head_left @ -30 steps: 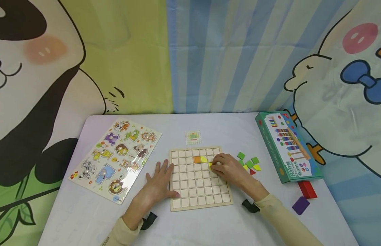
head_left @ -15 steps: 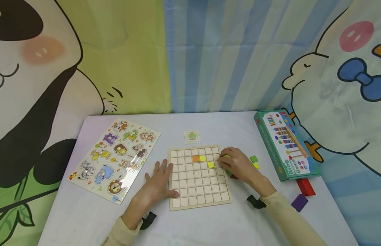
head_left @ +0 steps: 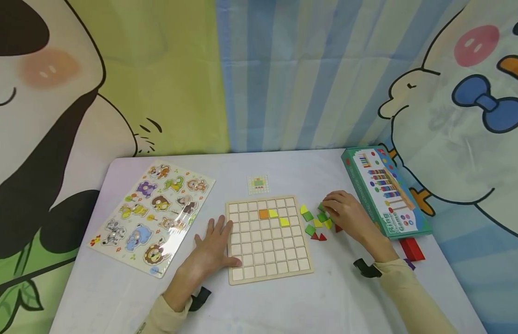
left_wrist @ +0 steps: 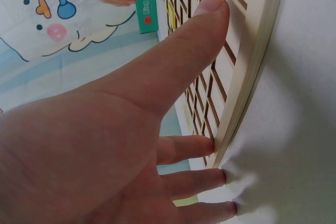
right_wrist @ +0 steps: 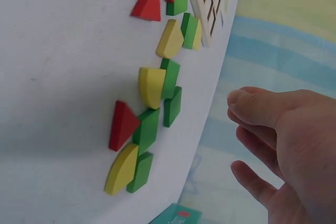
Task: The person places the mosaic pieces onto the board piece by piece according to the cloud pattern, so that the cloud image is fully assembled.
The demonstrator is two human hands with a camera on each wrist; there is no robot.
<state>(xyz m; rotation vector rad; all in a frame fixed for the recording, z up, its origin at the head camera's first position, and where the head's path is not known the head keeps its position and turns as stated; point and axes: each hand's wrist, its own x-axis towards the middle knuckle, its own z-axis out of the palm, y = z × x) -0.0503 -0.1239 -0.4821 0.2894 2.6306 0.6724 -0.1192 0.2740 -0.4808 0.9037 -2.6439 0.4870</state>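
Note:
My left hand (head_left: 212, 249) lies with fingers spread along the left edge of the wooden grid board (head_left: 259, 247). In the left wrist view its thumb (left_wrist: 197, 30) rests on the grid near the rim. One orange square tile (head_left: 264, 214) and two yellow tiles, the upper one (head_left: 273, 213) beside the orange, sit in the board's upper cells. My right hand (head_left: 344, 214) hovers over the loose blocks, thumb and forefinger together with nothing seen between them. Below it lie green blocks (right_wrist: 146, 129), yellow rounded blocks (right_wrist: 152, 86) and red triangles (right_wrist: 123, 125).
A small pattern card (head_left: 258, 184) lies behind the board. The animal puzzle board (head_left: 158, 218) is at left. A green game box (head_left: 386, 192) stands at right, with a red block (head_left: 412, 249) by its near end. Patterned curtains hang behind the table.
My right hand has moved right, from a yellow tile on the board to over the loose blocks, uncovering that tile and the nearer blocks. The left hand keeps its place on the board.

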